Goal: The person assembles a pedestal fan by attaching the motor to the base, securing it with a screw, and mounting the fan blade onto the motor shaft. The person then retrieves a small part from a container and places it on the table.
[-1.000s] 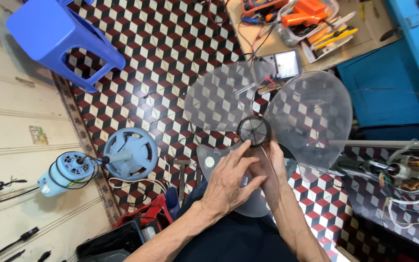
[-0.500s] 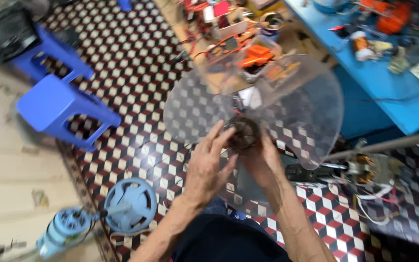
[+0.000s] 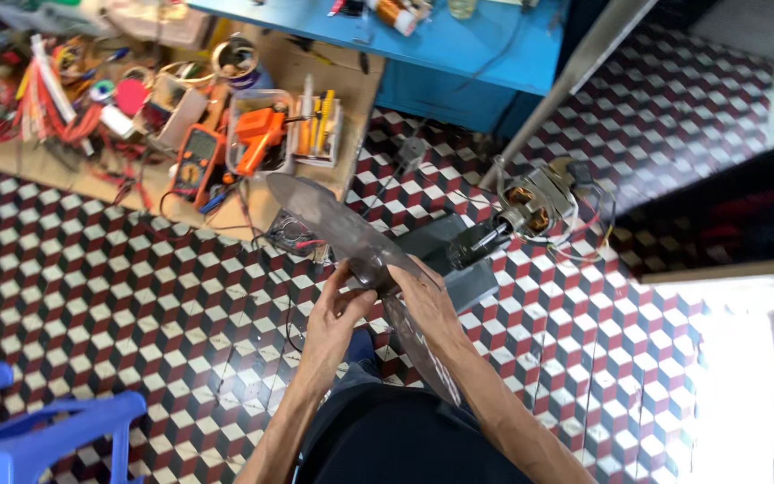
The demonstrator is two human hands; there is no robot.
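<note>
Blue plastic stool (image 3: 42,430) sits at about eight o'clock in my view, cut off by the frame, so I can't tell its full shape. Up at ten to eleven o'clock a wooden board (image 3: 253,193) carries an orange multimeter (image 3: 197,161), an orange tool (image 3: 260,133) and loose wires too tangled to sort out. My left hand (image 3: 338,318) has its fingers curled closed around the hub of the clear fan blade (image 3: 351,242), which I hold edge-on near the centre, above the checkered floor (image 3: 136,296). My right hand (image 3: 427,300) presses on the same hub from the three o'clock side, fingers wrapped on it. I judge the thin blade could crack or slip if I twist too hard, since the grip is only at the hub. Its lower vane is hidden behind my right forearm. At one o'clock the bare fan motor (image 3: 530,211) lies on a grey base, its shaft toward the blade, details blurred.
</note>
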